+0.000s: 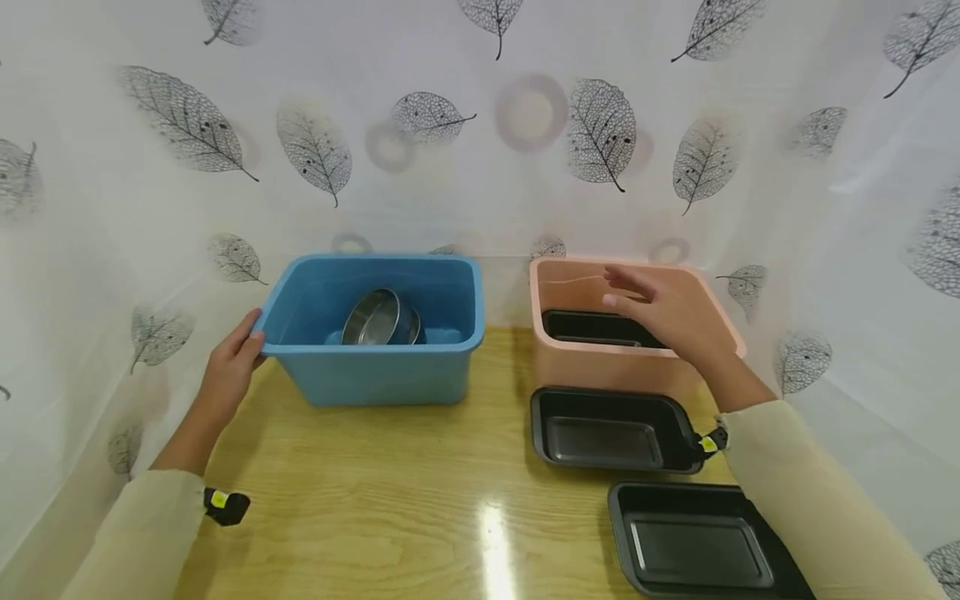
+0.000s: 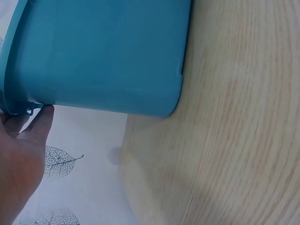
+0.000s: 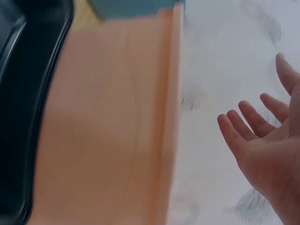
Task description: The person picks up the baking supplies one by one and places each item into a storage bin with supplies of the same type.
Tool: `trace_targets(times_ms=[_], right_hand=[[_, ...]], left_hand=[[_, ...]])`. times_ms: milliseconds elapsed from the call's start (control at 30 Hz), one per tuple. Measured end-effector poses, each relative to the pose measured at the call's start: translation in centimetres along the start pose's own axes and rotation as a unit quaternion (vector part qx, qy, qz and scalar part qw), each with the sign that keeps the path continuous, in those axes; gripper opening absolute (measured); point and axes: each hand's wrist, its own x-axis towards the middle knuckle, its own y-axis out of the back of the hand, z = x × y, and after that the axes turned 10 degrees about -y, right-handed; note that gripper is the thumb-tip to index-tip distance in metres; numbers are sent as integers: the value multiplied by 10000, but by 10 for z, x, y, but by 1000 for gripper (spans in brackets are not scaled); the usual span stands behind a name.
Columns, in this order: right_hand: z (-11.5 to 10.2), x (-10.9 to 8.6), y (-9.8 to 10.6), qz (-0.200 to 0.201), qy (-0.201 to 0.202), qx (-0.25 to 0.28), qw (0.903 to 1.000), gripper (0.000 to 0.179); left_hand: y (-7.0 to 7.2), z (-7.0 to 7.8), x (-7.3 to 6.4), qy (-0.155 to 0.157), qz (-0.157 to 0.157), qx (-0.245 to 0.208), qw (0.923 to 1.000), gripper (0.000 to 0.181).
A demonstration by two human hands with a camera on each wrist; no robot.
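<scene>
My left hand grips the left end of the blue plastic bin's rim, fingers at the edge. The left wrist view shows the same hand pinching under the lip by a small tab. Inside the blue bin lie round metal bowls or tins, one tilted against another. Above the pink bin, my right hand hovers with fingers spread, holding nothing. A black rectangular pan sits in the pink bin. In the right wrist view the hand is apart from the bin wall.
Two more black rectangular baking pans lie on the wooden table: one pan just before the pink bin, the other pan nearer, partly under the right sleeve. A white leaf-patterned curtain hangs behind and at both sides.
</scene>
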Motion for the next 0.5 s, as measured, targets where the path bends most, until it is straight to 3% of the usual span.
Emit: trace_targets(times_ms=[67, 167, 333, 500], right_hand=[[14, -8, 10, 85, -46, 84, 9999, 61], [36, -20, 25, -134, -432, 557, 9974, 64], [74, -38, 53, -21, -1001, 314, 9945, 66], [109, -45, 70, 102, -1389, 413, 9894, 72]], left_hand=[[0, 1, 1, 23, -7, 27, 10000, 62], [-1, 1, 3, 67, -27, 124, 9999, 62], [-2, 5, 4, 223, -6, 515, 9984, 63], [-2, 17, 3, 430, 310, 843, 9950, 63]])
